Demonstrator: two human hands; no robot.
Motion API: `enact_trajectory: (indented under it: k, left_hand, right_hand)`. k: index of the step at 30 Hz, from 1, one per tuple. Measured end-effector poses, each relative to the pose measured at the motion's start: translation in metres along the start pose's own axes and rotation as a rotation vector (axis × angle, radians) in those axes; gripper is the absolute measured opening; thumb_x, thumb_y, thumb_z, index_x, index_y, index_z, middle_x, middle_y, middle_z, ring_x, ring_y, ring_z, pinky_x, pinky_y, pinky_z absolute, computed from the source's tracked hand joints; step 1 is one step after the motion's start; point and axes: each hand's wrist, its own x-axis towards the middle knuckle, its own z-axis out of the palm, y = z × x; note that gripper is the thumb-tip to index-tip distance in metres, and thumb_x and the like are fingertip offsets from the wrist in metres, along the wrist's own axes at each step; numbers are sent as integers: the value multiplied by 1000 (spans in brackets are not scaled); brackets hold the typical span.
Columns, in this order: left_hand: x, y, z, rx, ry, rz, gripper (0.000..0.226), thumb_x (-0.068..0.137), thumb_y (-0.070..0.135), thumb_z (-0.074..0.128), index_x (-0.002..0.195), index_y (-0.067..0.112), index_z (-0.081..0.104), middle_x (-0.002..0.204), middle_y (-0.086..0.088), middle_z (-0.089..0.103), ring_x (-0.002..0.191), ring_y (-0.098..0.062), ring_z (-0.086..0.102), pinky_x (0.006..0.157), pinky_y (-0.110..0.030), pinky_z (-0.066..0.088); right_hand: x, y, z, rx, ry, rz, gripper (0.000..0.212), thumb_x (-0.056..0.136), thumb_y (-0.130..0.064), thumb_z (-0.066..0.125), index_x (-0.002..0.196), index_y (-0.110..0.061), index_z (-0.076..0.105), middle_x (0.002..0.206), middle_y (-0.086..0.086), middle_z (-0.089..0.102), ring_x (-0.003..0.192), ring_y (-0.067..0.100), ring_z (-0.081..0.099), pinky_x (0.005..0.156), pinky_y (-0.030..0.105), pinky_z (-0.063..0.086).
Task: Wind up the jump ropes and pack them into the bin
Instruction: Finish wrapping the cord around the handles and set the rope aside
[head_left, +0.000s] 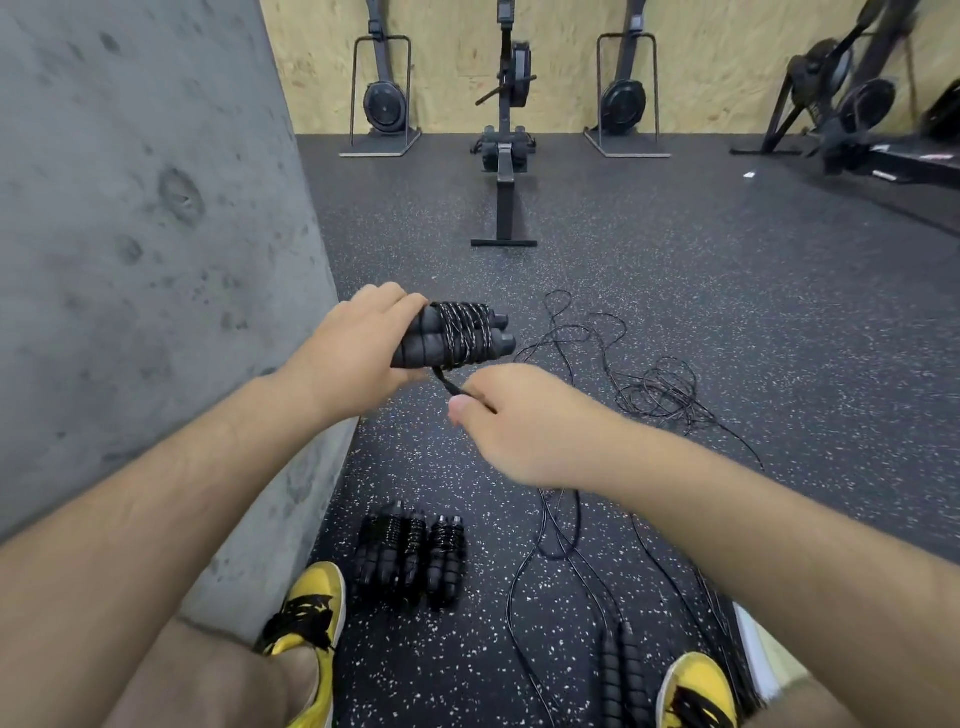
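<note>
My left hand grips the two black foam handles of a jump rope, held side by side with the black cord wound around them. My right hand pinches the cord's short free end just below the handles. Three wound jump ropes lie side by side on the floor in front of my feet. Loose ropes sprawl on the floor to the right, and one pair of unwound handles lies near my right shoe. No bin is in view.
A grey concrete wall runs close along my left. The speckled black rubber floor stretches ahead. A rowing machine and upright exercise machines stand at the far plywood wall. My yellow shoes are at the bottom.
</note>
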Motion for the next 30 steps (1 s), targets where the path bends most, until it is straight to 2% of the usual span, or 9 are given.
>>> enact_trajectory:
  k: [5,10,15,19,22,25,27,29,30]
  left_hand:
    - [-2,5,-1,5,22,91,52,78,35,83,118,14,57,107,-4,55,98,-31,53,82,-50,50]
    - [-7,22,-2,10,18,269,51,79,32,79,123,19,57,108,1,55,94,-26,52,77,-46,50]
    - [-9,37,-12,-92,-9,403,54,78,30,81,125,15,58,111,2,57,94,-23,53,81,-45,49]
    - [-14,52,-26,-271,-21,427,52,82,35,76,125,15,56,112,4,55,100,-19,51,91,-40,46]
    - [-21,57,-32,-439,-33,342,61,80,41,69,133,18,49,120,7,53,112,-12,51,100,-32,42]
    - [-26,62,-31,-714,-135,229,65,78,21,76,135,19,44,129,4,54,125,-15,55,107,-35,45]
    - [-25,64,-29,-832,-165,166,66,78,9,76,134,20,43,131,3,55,126,-16,57,108,-36,46]
    - [-22,62,-28,-737,-71,119,61,76,14,70,131,20,43,129,0,54,123,-15,55,107,-34,43]
    - [-19,59,-27,-622,0,103,58,76,17,67,128,20,45,125,-1,53,119,-16,52,104,-32,41]
  right_hand:
    - [-17,-2,-32,-424,168,-149,21,103,-36,37,89,-23,46,81,-3,49,77,25,48,66,32,31]
    - [-10,14,-51,-575,281,-291,29,104,-40,35,109,-27,60,97,-7,61,92,21,58,73,34,42]
    - [10,46,-62,-461,374,-369,23,102,-41,44,106,-34,65,92,-13,58,94,15,60,71,29,39]
    - [20,66,-64,-186,318,-360,20,100,-37,50,102,-29,68,92,-17,63,91,6,57,83,34,48]
    - [25,79,-59,14,297,-313,17,101,-25,55,102,-20,71,83,-21,65,82,-4,59,77,17,44]
    - [24,82,-45,109,127,-201,14,100,-9,53,95,-8,67,81,-6,70,72,-3,65,67,14,50]
    - [27,76,-29,245,87,-135,25,101,1,42,81,-4,56,64,1,67,59,0,63,58,11,50]
    - [29,65,-17,436,-14,13,35,106,-13,37,75,-10,53,65,3,59,60,4,54,66,9,49]
    - [27,65,-1,291,-102,-12,36,106,-19,37,73,-18,51,70,-1,54,62,3,47,64,10,47]
